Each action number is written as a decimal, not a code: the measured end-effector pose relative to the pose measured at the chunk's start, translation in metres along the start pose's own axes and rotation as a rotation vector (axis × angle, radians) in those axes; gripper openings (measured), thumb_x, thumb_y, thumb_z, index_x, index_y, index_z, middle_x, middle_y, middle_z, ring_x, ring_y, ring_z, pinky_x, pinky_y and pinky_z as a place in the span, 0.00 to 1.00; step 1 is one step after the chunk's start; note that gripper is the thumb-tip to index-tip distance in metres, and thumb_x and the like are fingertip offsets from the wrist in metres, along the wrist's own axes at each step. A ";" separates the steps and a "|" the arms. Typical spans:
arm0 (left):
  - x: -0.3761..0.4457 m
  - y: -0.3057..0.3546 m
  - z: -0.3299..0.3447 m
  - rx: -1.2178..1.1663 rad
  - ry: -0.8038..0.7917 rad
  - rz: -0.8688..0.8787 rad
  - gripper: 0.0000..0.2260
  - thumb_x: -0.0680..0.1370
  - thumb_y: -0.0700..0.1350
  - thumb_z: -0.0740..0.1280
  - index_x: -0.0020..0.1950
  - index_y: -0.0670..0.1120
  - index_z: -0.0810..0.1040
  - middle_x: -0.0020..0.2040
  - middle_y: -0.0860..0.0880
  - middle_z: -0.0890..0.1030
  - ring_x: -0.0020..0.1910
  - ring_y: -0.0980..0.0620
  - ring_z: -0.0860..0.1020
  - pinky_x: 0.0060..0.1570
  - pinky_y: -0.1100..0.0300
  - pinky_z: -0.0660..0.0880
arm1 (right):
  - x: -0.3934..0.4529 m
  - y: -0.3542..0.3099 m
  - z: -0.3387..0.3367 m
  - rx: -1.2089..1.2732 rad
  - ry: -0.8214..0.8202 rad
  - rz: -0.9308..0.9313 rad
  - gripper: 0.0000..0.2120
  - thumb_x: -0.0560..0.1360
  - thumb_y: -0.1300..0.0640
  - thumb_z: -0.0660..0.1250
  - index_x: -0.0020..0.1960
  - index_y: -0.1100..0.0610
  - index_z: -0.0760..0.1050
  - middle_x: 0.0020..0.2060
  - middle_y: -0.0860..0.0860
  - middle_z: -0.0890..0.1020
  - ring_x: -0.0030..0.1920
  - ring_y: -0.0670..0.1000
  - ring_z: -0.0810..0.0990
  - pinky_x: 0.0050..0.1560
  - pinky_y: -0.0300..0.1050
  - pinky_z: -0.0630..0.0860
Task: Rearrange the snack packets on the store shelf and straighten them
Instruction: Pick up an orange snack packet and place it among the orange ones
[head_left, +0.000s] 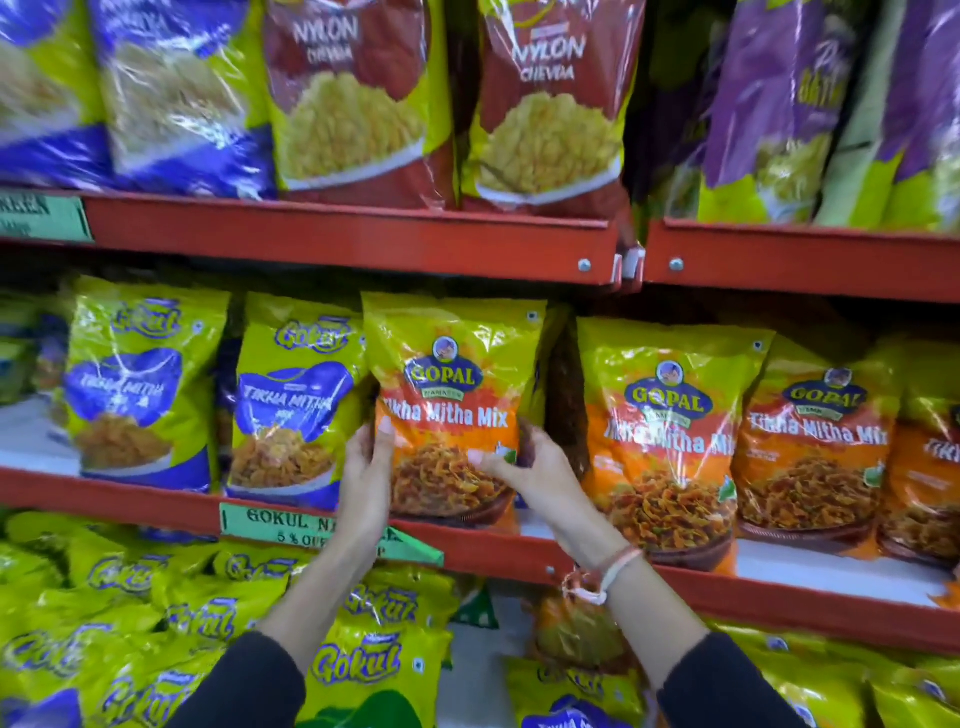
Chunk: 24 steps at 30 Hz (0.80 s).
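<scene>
An orange and yellow Gopal Tikha Mitha Mix packet (451, 384) stands upright on the middle red shelf (467, 551). My left hand (370, 457) grips its left edge. My right hand (524, 465) grips its lower right edge, thumb across the front. Two more Gopal packets (670, 431) (815, 441) stand to the right, with a gap between them and the held one. Blue and green Gokul Tikha Mitha packets (291, 400) (135, 384) stand to the left, the nearer one touching the held packet.
The upper shelf (353, 236) carries Nylon Chevda packets (358, 98) and purple packets (779, 104). Below lie several tumbled green Gokul packets (208, 613). A green price label (280, 522) is stuck on the middle shelf's lip.
</scene>
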<state>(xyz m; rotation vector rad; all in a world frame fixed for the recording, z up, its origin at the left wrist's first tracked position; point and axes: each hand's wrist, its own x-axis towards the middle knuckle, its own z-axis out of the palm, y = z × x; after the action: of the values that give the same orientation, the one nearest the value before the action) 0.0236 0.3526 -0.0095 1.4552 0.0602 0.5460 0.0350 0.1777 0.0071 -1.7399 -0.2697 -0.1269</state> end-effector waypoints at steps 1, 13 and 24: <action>0.001 -0.002 0.001 -0.012 -0.014 -0.026 0.25 0.80 0.55 0.56 0.74 0.45 0.62 0.65 0.53 0.70 0.62 0.57 0.67 0.60 0.60 0.62 | 0.003 0.004 0.001 -0.008 -0.028 0.007 0.36 0.66 0.48 0.79 0.70 0.54 0.70 0.60 0.50 0.83 0.59 0.48 0.82 0.66 0.52 0.76; -0.021 0.004 -0.019 -0.090 0.061 0.096 0.14 0.79 0.49 0.61 0.61 0.44 0.75 0.48 0.57 0.79 0.50 0.58 0.79 0.41 0.70 0.75 | -0.028 0.011 -0.002 0.010 0.074 -0.173 0.30 0.60 0.51 0.82 0.61 0.50 0.78 0.54 0.48 0.86 0.55 0.43 0.84 0.59 0.45 0.80; -0.068 0.030 -0.009 -0.098 -0.091 0.006 0.36 0.69 0.74 0.53 0.65 0.51 0.75 0.60 0.49 0.82 0.60 0.49 0.79 0.64 0.49 0.73 | -0.102 -0.013 -0.018 0.282 0.217 -0.136 0.12 0.66 0.52 0.75 0.49 0.46 0.78 0.36 0.34 0.86 0.44 0.33 0.84 0.46 0.27 0.77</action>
<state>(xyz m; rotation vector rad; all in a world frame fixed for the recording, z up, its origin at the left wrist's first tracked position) -0.0485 0.3349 -0.0012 1.3828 -0.0426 0.4801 -0.0656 0.1510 -0.0006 -1.4144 -0.2338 -0.3578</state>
